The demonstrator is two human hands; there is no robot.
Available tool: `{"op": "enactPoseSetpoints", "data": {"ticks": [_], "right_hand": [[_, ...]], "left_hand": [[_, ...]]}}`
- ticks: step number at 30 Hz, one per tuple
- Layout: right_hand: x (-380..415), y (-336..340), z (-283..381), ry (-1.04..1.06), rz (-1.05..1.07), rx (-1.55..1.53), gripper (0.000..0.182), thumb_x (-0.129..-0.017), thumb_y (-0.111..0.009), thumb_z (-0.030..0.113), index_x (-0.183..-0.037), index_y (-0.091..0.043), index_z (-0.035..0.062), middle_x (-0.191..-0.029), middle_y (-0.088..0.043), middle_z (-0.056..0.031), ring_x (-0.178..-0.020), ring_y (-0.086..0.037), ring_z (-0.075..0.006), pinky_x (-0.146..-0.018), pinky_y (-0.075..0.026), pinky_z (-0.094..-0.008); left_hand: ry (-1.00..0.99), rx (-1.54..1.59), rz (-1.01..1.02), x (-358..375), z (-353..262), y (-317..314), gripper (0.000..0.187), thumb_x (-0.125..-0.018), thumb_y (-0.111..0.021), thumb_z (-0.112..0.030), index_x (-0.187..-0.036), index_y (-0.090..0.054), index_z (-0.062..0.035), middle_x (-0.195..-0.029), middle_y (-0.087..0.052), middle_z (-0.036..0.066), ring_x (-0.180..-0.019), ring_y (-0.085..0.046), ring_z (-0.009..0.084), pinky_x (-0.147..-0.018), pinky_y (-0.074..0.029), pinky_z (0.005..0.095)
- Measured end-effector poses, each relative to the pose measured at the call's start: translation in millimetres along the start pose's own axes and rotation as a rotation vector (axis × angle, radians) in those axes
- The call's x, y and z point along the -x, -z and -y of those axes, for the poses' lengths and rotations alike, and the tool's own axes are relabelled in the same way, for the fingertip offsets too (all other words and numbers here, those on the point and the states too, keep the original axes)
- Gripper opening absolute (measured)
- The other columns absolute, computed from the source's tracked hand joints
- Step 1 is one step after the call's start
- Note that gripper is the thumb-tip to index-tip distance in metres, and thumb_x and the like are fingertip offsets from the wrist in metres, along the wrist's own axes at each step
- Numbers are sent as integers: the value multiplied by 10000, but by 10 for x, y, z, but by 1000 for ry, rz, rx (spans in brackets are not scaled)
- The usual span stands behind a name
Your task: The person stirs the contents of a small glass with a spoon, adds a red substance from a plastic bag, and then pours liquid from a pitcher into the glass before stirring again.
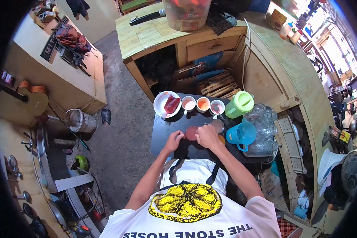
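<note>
Left hand and right hand flanking a cup, both curled, what either grip pinches unclear, black worktop beneath.

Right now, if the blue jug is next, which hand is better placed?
Probably the right hand: it is on the blue jug's side of the reddish-filled glass, and nearer. The left hand would likely have to reach across.

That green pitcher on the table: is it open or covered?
Covered: a green lid sits over the mouth of the green pitcher.
</note>
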State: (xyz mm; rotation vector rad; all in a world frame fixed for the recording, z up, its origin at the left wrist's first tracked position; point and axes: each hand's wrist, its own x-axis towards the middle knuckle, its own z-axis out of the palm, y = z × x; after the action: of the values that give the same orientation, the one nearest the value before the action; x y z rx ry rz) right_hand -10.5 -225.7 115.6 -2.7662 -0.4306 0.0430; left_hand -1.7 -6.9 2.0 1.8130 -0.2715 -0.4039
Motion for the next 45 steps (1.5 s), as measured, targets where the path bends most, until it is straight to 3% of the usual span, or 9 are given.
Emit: {"op": "enactPoseSetpoints", "data": {"ticks": [5, 8, 14, 20, 26, 32, 35, 41, 45], "right_hand": [[-23, 98, 50, -30, -122, 25, 211, -785, -692, 204, -694, -696, 13, -693, -668, -200, -693, -667, -357, -714, -498, -477], [24, 61, 5, -32, 40, 15, 210, -796, -685, 201, -699, -700, 16, -708, -676, -196, -662, -656, -350, -689, -482, -470], [-14, 80, 60, 28, -254, -52, 205, -787, -682, 190, -666, -697, 25, -686, -671, -197, -629, -646, -362, -705, -475, -465], [11, -14, -42, 74, 46, 4, 203, -809, -677, 190, -689, -706, 29, -685, -672, -180, -649, -642, -345, -714, -443, -451], [1, 17, 54, -8, -185, -5, 196, -795, -694, 205, -705, -710, 32, -690, -669, -184, -679, -652, -354, -737, -462, -453], [33, 96, -13, 39, 67, -74, 221, -814, -692, 216, -692, -705, 33, -697, -681, -160, -670, -649, -327, -732, -438, -429], [-20, 101, 54, 62, -245, -103, 192, -804, -681, 192, -695, -711, 38, -673, -671, -173, -669, -661, -339, -725, -449, -445], [-30, 88, 61, 0, 25, 71, 197, -807, -679, 192, -692, -704, 33, -694, -678, -171, -680, -656, -321, -744, -435, -423], [-77, -36, 4, 98, -13, -41, 193, -795, -688, 195, -688, -707, 35, -697, -681, -175, -684, -661, -327, -763, -433, -434]], "left_hand": [[2, 7, 5, 13, 26, -15, 225, -980, -544, -190, -915, -643, 1, -804, -632, 36, -753, -562, 122, -685, -458, 297], [2, 15, -2, 8, 88, -30, 228, -982, -539, -188, -921, -640, 6, -819, -640, 43, -774, -572, 130, -706, -464, 303], [19, -4, 10, 12, 17, -11, 225, -978, -537, -180, -914, -642, 9, -817, -642, 49, -771, -576, 136, -710, -469, 306], [96, 20, 25, 14, -26, 2, 206, -962, -558, -158, -903, -645, 19, -862, -686, 112, -857, -638, 195, -824, -494, 330], [69, -8, 16, 10, 10, -5, 217, -964, -553, -161, -907, -647, 26, -868, -691, 120, -859, -647, 202, -827, -497, 339], [97, -32, 34, 12, -67, 19, 232, -965, -549, -171, -907, -650, 29, -864, -693, 124, -863, -653, 205, -824, -499, 338], [88, -17, 28, 13, -55, 9, 232, -962, -551, -175, -906, -653, 27, -866, -693, 122, -862, -653, 206, -824, -500, 337], [92, -16, 15, 7, -11, -3, 224, -957, -560, -173, -897, -655, 22, -865, -693, 121, -857, -651, 204, -821, -499, 335], [35, 10, -7, 6, 20, -13, 224, -970, -542, -182, -894, -644, 3, -798, -633, 39, -743, -550, 120, -690, -454, 291]]}}
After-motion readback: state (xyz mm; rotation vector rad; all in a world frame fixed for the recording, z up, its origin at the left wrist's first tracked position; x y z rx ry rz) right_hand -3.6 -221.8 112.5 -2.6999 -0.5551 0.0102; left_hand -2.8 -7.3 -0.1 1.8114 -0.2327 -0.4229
